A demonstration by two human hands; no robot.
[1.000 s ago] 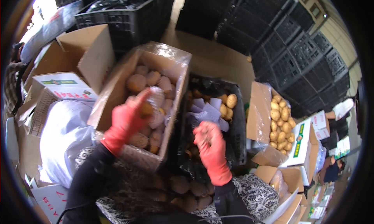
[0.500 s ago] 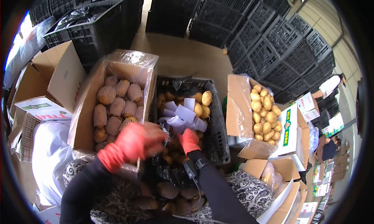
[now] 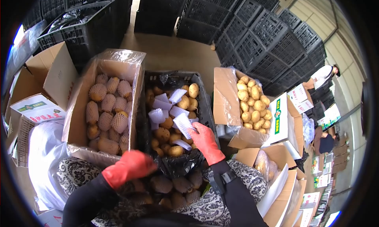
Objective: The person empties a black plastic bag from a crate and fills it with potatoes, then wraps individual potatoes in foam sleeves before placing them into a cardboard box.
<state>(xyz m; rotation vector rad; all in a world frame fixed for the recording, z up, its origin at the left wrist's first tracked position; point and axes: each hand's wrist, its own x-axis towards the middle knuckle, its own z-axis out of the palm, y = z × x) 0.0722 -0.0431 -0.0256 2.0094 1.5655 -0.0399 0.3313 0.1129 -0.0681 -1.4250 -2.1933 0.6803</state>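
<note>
My right hand (image 3: 207, 142), in a red glove, pinches a white foam net sleeve (image 3: 183, 125) over the black crate (image 3: 206, 96). Below the sleeve lie loose potatoes (image 3: 161, 134) and several more flattened foam sleeves (image 3: 162, 104). My left hand (image 3: 131, 168), gloved in red too, is at the near corner of the left cardboard box (image 3: 75, 126); motion smears its fingers. Potatoes wrapped in foam nets (image 3: 106, 120) fill that plastic-lined box. More netted potatoes (image 3: 162, 184) lie close to my lap, partly shaded, beyond the crate's near edge with its black plastic liner (image 3: 175, 166).
On the right stands a box of bare potatoes (image 3: 252, 104), beside a white printed carton (image 3: 276, 120). An open carton (image 3: 59, 75) is at the left. Black crates (image 3: 268, 37) are stacked behind. Another person (image 3: 321, 77) is at the far right.
My right hand has come up and right out of the crate with a foam sleeve. My left hand has drawn back toward me, and the foam sleeves in the crate lie more scattered.
</note>
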